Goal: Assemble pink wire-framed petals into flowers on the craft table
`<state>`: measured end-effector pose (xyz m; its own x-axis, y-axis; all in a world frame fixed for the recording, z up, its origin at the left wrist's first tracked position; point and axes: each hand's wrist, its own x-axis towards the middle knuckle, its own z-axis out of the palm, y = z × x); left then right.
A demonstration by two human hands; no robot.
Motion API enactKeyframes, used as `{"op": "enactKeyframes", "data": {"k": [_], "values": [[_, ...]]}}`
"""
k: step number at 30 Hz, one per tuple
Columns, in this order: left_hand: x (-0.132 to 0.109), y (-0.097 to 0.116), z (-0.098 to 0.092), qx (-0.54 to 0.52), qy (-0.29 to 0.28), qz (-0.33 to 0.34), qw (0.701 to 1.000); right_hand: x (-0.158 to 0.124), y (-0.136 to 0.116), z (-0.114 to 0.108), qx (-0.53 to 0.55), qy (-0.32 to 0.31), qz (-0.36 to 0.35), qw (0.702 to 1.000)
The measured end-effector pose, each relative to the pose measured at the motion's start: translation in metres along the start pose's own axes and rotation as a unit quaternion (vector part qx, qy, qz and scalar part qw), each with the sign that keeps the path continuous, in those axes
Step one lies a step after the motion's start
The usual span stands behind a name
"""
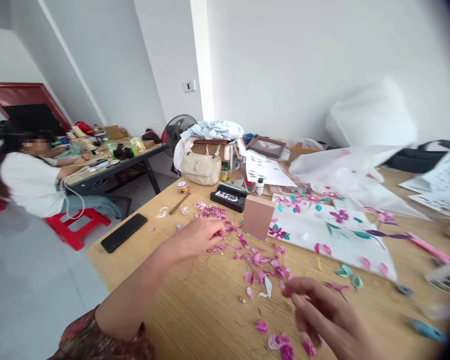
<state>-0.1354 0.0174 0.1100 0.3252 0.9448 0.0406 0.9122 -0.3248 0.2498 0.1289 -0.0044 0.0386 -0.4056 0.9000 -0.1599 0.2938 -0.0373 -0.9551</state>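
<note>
My left hand (200,236) hovers over the wooden table with its fingers curled together, beside a heap of magenta petals (213,212). Whatever sits in those fingers is hidden. Lower right is my right hand (326,312), thumb and forefinger close together in a pinch near more loose petals (258,257). Anything between these fingertips is too small to make out. Around both hands lie thin wires, a white petal-shaped piece (268,287) and pink petal clusters (286,350). An upright brownish-pink block (258,217) stands between and beyond the hands.
A white sheet (307,230) bears purple flowers and teal leaves. Behind are a black case (228,198), a small bottle (259,187) and a beige bag (201,167). A black phone (124,233) rests near the left edge. Another person (30,175) sits at a far table.
</note>
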Motion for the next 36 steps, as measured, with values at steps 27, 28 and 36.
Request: {"op": "enactKeyframes", "data": {"k": [27, 28, 36], "values": [[0.019, 0.084, 0.081, -0.597, -0.221, -0.021, 0.771, -0.022, -0.014, 0.011, -0.255, 0.093, -0.126, 0.954], [0.018, 0.085, 0.081, -0.602, -0.221, -0.026, 0.767, -0.024, -0.013, 0.010, -0.235, 0.100, -0.128, 0.958], [0.014, 0.096, 0.069, -0.617, -0.051, -0.041, 0.784, -0.021, 0.001, 0.013, 0.127, 0.087, -0.030, 0.988]]}}
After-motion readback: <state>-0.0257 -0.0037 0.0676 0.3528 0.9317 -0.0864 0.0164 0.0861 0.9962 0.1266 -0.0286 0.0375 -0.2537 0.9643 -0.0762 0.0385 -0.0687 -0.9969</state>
